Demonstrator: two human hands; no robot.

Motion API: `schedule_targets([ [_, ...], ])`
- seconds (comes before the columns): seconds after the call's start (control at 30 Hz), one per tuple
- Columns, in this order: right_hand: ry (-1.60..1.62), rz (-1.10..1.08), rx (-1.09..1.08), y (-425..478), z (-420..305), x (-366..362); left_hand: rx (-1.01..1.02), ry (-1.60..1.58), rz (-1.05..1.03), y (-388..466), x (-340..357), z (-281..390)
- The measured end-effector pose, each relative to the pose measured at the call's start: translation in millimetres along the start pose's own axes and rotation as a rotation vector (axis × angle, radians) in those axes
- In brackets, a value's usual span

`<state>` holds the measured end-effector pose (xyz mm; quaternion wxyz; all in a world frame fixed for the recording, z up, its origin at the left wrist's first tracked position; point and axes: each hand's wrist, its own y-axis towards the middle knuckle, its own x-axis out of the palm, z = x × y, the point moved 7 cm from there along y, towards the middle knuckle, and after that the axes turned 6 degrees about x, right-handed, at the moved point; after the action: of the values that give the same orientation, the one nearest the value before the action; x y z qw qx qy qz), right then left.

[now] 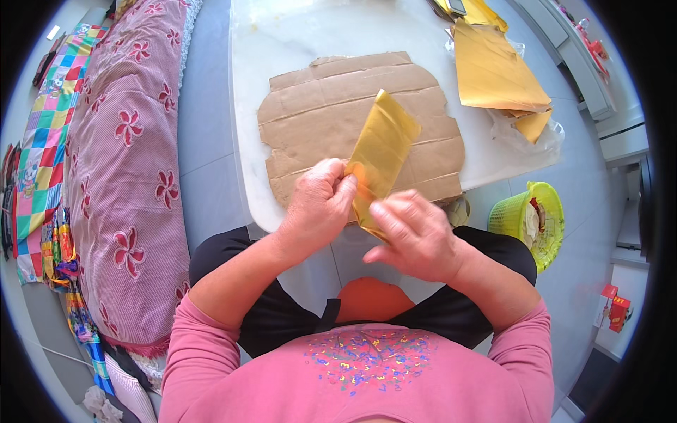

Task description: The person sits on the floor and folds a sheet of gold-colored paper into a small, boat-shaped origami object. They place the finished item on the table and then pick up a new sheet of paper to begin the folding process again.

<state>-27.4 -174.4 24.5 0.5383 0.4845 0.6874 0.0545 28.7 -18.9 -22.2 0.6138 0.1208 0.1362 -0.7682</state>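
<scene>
A folded strip of shiny gold paper (385, 141) is tilted above a flattened piece of brown cardboard (312, 121). My left hand (322, 203) pinches the strip's left edge between thumb and fingers. At its lower right side is my right hand (415, 232), slightly blurred. The right fingertips touch or lie very near the paper, while the thumb points away to the left, apart from the fingers. The strip's lower end, between the two hands, looks folded over.
The cardboard rests on a white table (275, 31) with a clear cover. Gold sheets (497, 69) lie on plastic at the right, a phone-like device (456, 6) beyond them. A lime-green basket (508, 211) stands on the floor. Left is a sofa under a pink flowered cover (127, 174).
</scene>
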Motion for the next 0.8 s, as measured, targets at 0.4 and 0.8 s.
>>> schedule_targets([
  [0.4,0.153,-0.014,0.453,8.8,64.8,-42.3,0.722,0.369,-0.255,13.5,-54.6,64.0],
  [0.8,0.678,0.223,0.986,-28.5,86.0,15.9,0.724,0.721,0.133,59.1,-52.8,32.6],
])
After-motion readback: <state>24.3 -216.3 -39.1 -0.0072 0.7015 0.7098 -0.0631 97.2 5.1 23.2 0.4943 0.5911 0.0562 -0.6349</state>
